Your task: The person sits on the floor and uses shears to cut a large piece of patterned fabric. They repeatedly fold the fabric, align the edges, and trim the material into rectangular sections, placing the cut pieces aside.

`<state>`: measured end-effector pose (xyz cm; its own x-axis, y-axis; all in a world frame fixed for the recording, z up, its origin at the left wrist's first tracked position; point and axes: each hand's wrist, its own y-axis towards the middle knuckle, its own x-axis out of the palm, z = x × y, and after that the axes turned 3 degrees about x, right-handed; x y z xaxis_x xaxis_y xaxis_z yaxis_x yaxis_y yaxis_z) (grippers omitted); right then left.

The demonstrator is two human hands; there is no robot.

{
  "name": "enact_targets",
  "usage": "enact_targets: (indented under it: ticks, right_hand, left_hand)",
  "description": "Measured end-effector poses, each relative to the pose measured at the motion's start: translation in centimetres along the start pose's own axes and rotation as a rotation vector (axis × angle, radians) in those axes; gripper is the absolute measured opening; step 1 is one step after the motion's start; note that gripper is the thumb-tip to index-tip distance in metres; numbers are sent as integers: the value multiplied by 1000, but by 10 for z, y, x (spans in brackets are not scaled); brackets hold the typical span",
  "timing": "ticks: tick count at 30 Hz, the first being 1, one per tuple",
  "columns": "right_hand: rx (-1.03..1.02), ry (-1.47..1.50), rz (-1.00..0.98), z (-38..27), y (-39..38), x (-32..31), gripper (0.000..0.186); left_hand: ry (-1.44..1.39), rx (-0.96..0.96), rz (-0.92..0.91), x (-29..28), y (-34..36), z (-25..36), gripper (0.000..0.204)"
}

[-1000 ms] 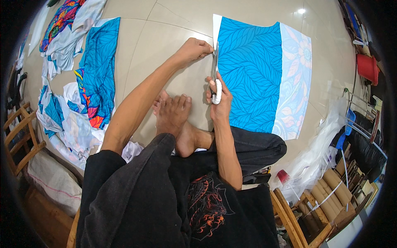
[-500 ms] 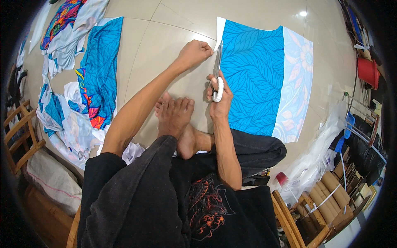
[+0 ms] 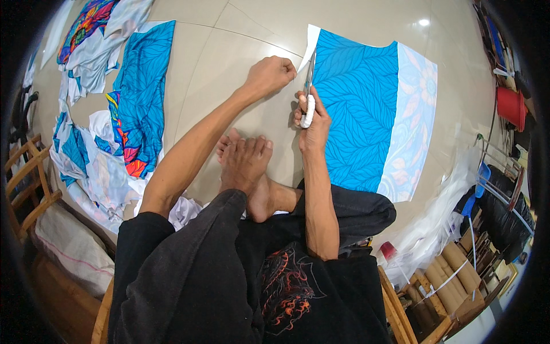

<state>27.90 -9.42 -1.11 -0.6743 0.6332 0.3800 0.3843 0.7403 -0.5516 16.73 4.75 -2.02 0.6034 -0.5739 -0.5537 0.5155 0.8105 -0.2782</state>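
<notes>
My right hand (image 3: 315,129) grips metal scissors (image 3: 309,107) with white-wrapped handles, their blades lying along the left edge of a blue leaf-patterned fabric piece (image 3: 355,114), which has a pale floral band down its right side. A narrow white strip (image 3: 312,40) angles away from that edge. The fingertips of my left hand (image 3: 274,74) are pinched at the strip's lower end, left of the blades. My bare feet (image 3: 246,166) are crossed below my hands.
Crumpled printed fabrics (image 3: 137,97) lie at the left on the tiled floor (image 3: 212,63). A wooden chair (image 3: 26,183) and sack (image 3: 63,241) are at lower left. At right are a red container (image 3: 510,106), clear plastic sheeting (image 3: 427,223), cardboard rolls (image 3: 452,275) and assorted clutter.
My right hand and scissors have advanced upward along the fabric's left edge, and the white strip angles farther away from the blue piece. My left hand has shifted only slightly.
</notes>
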Motion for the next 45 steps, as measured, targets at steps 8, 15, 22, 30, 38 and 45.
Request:
enact_targets:
  ticks: [8, 15, 22, 30, 38, 45]
  right_hand:
    - [-21, 36, 46, -13, 21, 17, 63]
    - [2, -16, 57, -17, 33, 17, 63]
    - [-29, 15, 40, -26, 49, 25, 65]
    - [-10, -84, 26, -33, 53, 24, 64]
    - [-130, -93, -73, -56, 43, -33, 47]
    - [-700, -1314, 765, -170, 45, -351, 55]
  left_hand:
    - [9, -27, -26, 0, 1, -1, 29]
    - [18, 3, -6, 0, -2, 0, 27]
    - [26, 32, -39, -2, -5, 0, 27]
    - [49, 10, -93, -7, -6, 5, 30]
    - [114, 3, -79, -68, -103, -27, 23]
    - [466, -203, -727, -152, -357, -99, 16]
